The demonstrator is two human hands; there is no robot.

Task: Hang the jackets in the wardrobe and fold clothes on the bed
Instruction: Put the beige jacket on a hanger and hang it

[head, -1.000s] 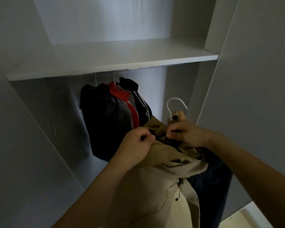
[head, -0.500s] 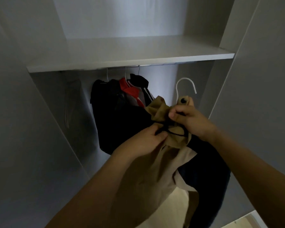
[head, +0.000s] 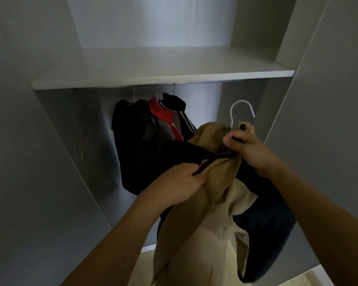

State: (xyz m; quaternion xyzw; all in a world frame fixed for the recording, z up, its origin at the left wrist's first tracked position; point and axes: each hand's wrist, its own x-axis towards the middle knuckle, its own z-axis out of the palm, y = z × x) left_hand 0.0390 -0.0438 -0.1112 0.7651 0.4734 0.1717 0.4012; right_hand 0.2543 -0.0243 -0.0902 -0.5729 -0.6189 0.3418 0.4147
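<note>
A tan jacket (head: 211, 213) with a dark lining (head: 267, 219) hangs from a hanger whose white hook (head: 241, 109) rises above my right hand (head: 250, 147). My right hand grips the hanger's neck and the jacket's collar, below the wardrobe rail (head: 194, 83). My left hand (head: 178, 184) pinches the jacket's shoulder over the black hanger arm (head: 203, 165). Three jackets (head: 153, 141), black and red-grey, hang on the rail at the back left.
A white shelf (head: 163, 77) spans the wardrobe just above the rail. Grey side panels (head: 50, 182) close in left and right. The open door panel (head: 329, 120) stands at my right. A pale floor strip (head: 310, 279) shows bottom right.
Both hands have lifted the tan jacket and hanger higher and toward the rail. My left hand slid outward along the hanger arm, spreading the shoulder.
</note>
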